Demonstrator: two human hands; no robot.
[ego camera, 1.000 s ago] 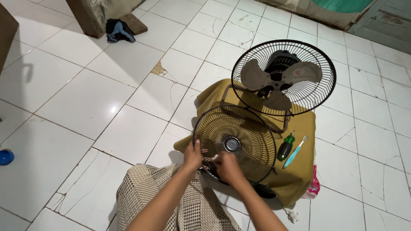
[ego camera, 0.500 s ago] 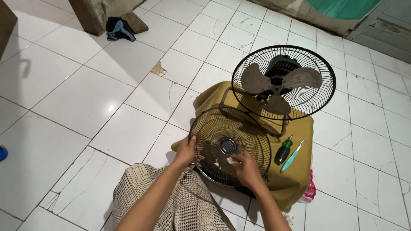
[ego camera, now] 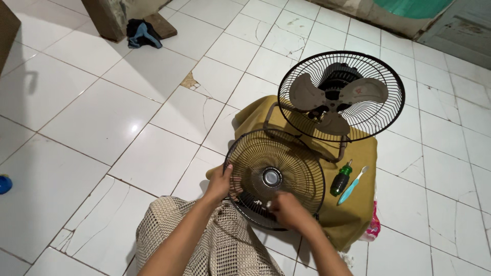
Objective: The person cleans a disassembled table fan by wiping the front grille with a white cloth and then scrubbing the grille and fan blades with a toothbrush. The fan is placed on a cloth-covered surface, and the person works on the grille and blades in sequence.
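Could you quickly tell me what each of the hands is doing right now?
Left hand: gripping the rim of the loose fan grille.
Right hand: closed, pressed against the grille's lower wires.

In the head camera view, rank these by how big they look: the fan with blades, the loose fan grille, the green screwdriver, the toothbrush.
1. Fan with blades and loose fan grille: about alike; the grille is nearer the camera and tilted, so no ranking between them.
2. Toothbrush, longer but thin.
3. Green screwdriver, shorter, thicker; close to the toothbrush.

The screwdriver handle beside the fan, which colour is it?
Green, with a dark lower part; screwdriver, head view.
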